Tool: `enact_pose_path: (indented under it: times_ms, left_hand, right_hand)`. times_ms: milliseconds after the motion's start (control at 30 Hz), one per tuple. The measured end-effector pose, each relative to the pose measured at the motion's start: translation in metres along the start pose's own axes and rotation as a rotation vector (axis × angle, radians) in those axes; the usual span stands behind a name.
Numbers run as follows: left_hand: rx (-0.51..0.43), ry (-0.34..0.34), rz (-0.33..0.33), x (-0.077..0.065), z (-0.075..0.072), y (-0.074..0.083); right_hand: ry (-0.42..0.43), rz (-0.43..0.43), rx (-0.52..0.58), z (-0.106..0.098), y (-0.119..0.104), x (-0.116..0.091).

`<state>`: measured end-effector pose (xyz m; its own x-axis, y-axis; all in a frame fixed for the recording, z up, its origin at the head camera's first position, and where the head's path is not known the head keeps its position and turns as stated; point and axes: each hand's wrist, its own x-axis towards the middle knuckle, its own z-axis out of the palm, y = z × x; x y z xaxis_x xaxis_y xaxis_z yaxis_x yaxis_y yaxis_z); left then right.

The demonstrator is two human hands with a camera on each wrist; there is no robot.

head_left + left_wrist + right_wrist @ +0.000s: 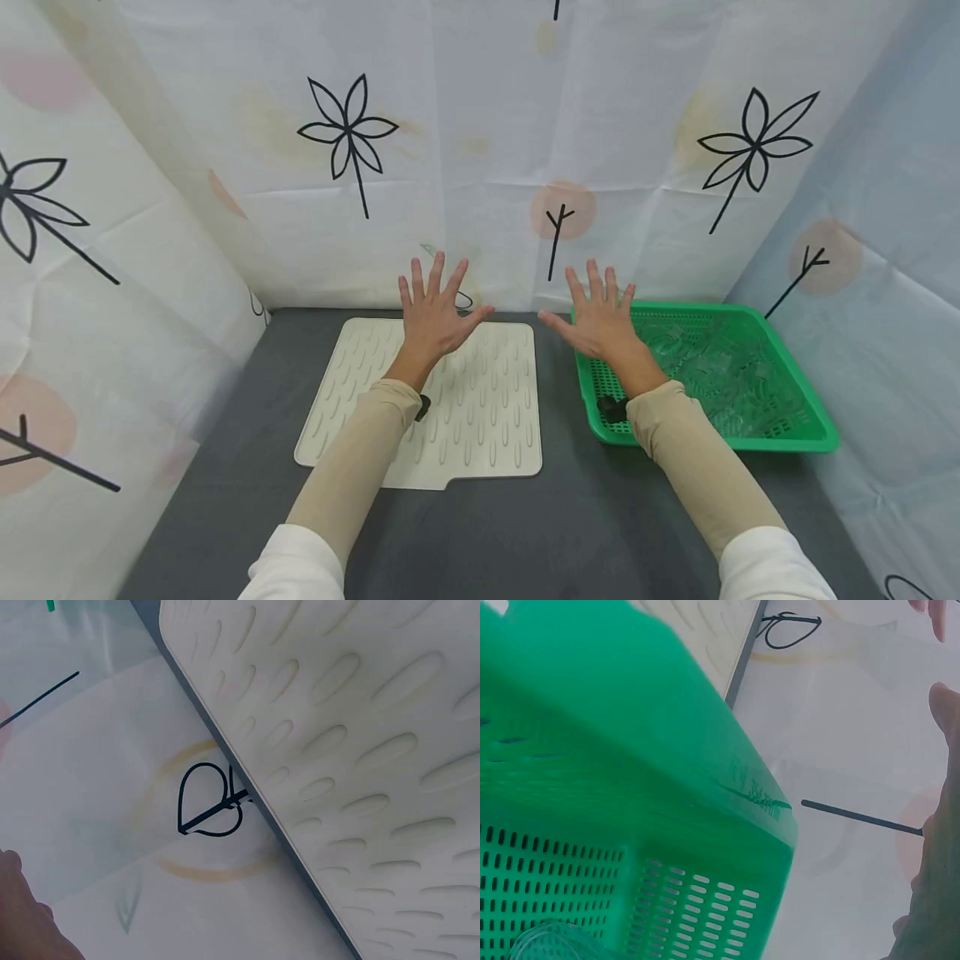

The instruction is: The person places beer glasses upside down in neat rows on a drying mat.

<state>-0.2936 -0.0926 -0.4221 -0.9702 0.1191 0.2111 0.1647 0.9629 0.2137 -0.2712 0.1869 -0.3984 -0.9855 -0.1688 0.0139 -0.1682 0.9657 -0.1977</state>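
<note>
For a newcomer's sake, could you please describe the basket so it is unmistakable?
Start at the dark grey table and look toward its right end. There sits a wide basket holding transparent items; its bright green, perforated walls set it apart from the flat cream mat.

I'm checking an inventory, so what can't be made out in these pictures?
Clear items in the green basket, head view: overlapping and see-through, so kind and count are unclear.
Part of the cream textured mat, head view: behind the left sleeve.
A clear rounded item, right wrist view: cut off by the bottom edge.
</note>
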Motion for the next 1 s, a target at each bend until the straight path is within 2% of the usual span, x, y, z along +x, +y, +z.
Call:
enact_pose_path:
  times_ms: [700, 1000]
  left_hand:
    - [0.019, 0.008, 0.007, -0.001, 0.005, -0.005]
    - [0.011, -0.007, -0.011, -0.003, 0.008, -0.018]
  right_hand:
    - [0.0, 0.003, -0.017, -0.001, 0.0, -0.003]
    - [-0.04, 0.008, 0.0, -0.012, 0.009, -0.01]
